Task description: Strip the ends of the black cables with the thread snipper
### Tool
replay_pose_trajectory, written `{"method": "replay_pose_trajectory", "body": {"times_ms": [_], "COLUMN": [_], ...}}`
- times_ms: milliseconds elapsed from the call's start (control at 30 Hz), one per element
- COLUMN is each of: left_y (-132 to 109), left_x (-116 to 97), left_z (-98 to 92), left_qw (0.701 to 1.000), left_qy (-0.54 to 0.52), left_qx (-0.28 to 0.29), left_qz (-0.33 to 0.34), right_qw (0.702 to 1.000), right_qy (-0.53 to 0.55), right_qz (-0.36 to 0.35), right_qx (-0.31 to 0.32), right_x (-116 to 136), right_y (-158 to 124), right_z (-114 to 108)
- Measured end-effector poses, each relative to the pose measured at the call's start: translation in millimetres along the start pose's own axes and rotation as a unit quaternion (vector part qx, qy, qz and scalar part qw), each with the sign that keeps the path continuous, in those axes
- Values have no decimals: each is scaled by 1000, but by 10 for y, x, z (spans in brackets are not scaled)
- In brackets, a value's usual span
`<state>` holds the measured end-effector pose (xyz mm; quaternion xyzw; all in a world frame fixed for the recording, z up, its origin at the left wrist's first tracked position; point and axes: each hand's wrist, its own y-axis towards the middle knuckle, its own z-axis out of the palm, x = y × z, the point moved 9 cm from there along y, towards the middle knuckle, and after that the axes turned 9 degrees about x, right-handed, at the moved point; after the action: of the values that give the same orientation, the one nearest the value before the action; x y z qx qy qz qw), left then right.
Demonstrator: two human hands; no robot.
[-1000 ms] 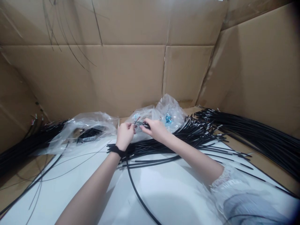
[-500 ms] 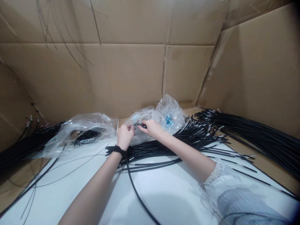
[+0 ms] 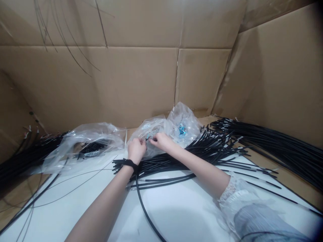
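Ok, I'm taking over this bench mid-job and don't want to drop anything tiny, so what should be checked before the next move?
1. Grip: the left hand and the right hand meet fingertip to fingertip on a small part: ok.
2. Small part seated properly: too small to see: cannot tell.
3. The loose black cable curves over the white table with nothing lying on it: ok.
4. The bag with blue parts lies just behind the right hand: ok.
5. Cable bundle tidy: its ends fan out unevenly beneath both wrists: not ok.
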<state>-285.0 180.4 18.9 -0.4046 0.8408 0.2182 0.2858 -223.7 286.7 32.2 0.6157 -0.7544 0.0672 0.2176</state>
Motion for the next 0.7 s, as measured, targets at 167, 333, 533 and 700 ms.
{"method": "replay_pose_trajectory", "body": {"times_ms": [167,333,533,700], "left_y": [12,-5,-49,-74], "left_x": [48,34,-43,-78], "left_z": [20,-2,-51,-119], "left_qw": [1000,1000,999,996], "left_qy": [3,-19,-46,-79], "left_qx": [11,8,-15,-46], "left_qz": [-13,-16,4,20], "right_qw": [999,998,995,993], "right_qy": [30,60,89,110], "right_qz": [8,-2,-21,-37], "right_qx": [-32,-25,-26,-34], "right_x": [-142,-189,-156,-132], "right_y": [-10,-35,-39,-44], "right_z": [-115,-114,-83,-131]}}
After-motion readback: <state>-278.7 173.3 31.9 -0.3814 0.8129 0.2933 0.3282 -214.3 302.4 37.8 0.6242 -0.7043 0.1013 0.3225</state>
